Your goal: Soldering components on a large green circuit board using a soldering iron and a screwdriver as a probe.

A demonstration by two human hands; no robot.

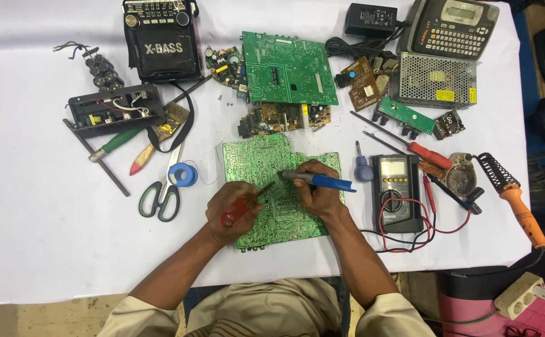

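A white table fills the view, its far half crowded with electronics and its near edge against the person's lap, with bare floor showing at the lower left. Directly under both hands lies the green circuit board, solder side up, its long axis running away from the person and slightly tilted; both hands rest on its near half, so neither has to reach. The right hand is closed around a blue pen-shaped tool lying almost crosswise, tip pointing left toward the board's middle. The left hand is curled around a red-handled screwdriver, whose shaft angles up and right so the two tips nearly meet between the hands. Beyond the hands sit a larger green board and a black radio. Right of the right hand are a multimeter with red and black leads and, farther out, an orange-handled soldering iron. Left of the left hand lie scissors and a roll of blue tape.
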